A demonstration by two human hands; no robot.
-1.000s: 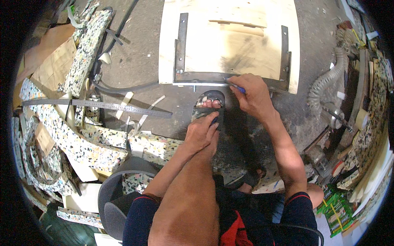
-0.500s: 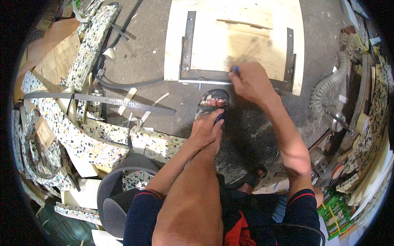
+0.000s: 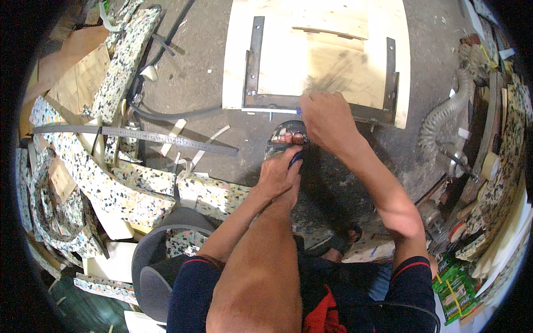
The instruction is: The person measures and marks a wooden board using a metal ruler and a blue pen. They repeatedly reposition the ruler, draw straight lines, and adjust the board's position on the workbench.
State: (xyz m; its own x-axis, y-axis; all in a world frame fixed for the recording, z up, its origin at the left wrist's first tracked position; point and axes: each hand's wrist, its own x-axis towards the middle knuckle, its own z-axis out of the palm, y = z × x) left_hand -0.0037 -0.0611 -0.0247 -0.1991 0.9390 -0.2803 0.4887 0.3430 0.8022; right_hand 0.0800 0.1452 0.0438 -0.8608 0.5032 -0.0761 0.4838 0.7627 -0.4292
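Note:
A plywood board [image 3: 322, 66] lies on the floor ahead of me, with a U-shaped dark metal frame [image 3: 272, 101] on it, its long bar along the near edge. My right hand [image 3: 328, 119] is closed at that bar, right of its middle. A small blue piece shows at its fingertips; its kind is hidden. My left hand [image 3: 276, 172] rests on my foot in a dark sandal [image 3: 291, 129], just short of the board. Its fingers are curled round a dark blue object [image 3: 296, 159], mostly covered by the hand.
A steel ruler [image 3: 166, 140] lies at the left by speckled foam offcuts [image 3: 133, 191] and a dark cable [image 3: 183, 115]. A rolled grey foam sheet [image 3: 152, 277] sits near my left leg. At the right are a ribbed clear hose [image 3: 444, 114] and green packets [image 3: 455, 291].
My right hand has slid left along the near bar and turned, so the blue piece now points left instead of up. My left hand stays on the foot.

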